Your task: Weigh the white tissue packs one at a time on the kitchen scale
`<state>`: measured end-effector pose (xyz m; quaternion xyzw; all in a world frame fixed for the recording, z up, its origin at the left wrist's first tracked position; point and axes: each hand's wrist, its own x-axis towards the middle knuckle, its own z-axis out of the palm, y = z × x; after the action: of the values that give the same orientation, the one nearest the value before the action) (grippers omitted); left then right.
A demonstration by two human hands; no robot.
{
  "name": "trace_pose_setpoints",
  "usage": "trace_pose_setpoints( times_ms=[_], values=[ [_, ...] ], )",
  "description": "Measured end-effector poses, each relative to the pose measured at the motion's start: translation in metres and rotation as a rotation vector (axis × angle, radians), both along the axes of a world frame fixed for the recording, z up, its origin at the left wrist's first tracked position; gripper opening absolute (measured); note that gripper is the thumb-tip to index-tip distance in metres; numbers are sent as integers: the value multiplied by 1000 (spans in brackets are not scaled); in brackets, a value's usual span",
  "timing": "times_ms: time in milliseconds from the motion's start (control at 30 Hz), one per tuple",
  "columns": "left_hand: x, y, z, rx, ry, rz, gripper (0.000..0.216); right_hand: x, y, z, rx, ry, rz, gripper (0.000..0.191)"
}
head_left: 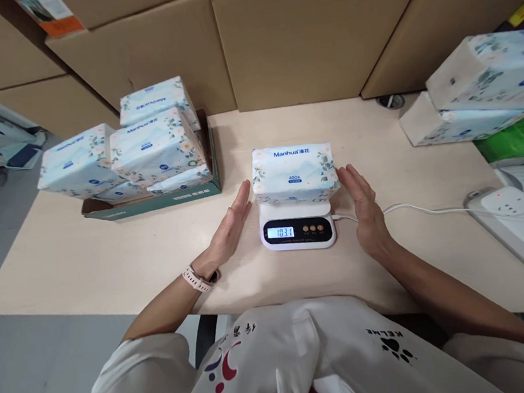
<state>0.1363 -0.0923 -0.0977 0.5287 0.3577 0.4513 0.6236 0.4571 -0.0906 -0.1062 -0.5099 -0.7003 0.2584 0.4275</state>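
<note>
My left hand is unclenched, fingers straight and together, just beside the left end of the tissue pack. My right hand is loose as well, its fingertips right by the pack's other end; I can't tell whether they brush the wrapper. Neither hand is gripping anything. The pack sits on top of the white scale, its printed face up, and the lit display reads 103.1. A white cable runs from the scale, past my right wrist, towards the power strip, where a small red light is on.

On my left, more tissues are piled in a low green carton. On my right, two further packets lie one on the other, near a green crate. Big cardboard boxes stand along the back of the pale table. I have a pink watch strap around my left wrist.
</note>
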Motion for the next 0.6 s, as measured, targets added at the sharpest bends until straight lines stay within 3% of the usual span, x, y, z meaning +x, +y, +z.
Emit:
trace_pose_setpoints(
  times_ms=[200,400,600],
  values=[
    [0,16,5,40,82,22,83,-2,11,-1,21,49,-19,70],
    [-8,27,13,94,159,68,81,-6,10,12,-76,58,-28,82],
    [5,27,24,55,190,-53,92,-14,5,18,-222,14,8,86]
  ],
)
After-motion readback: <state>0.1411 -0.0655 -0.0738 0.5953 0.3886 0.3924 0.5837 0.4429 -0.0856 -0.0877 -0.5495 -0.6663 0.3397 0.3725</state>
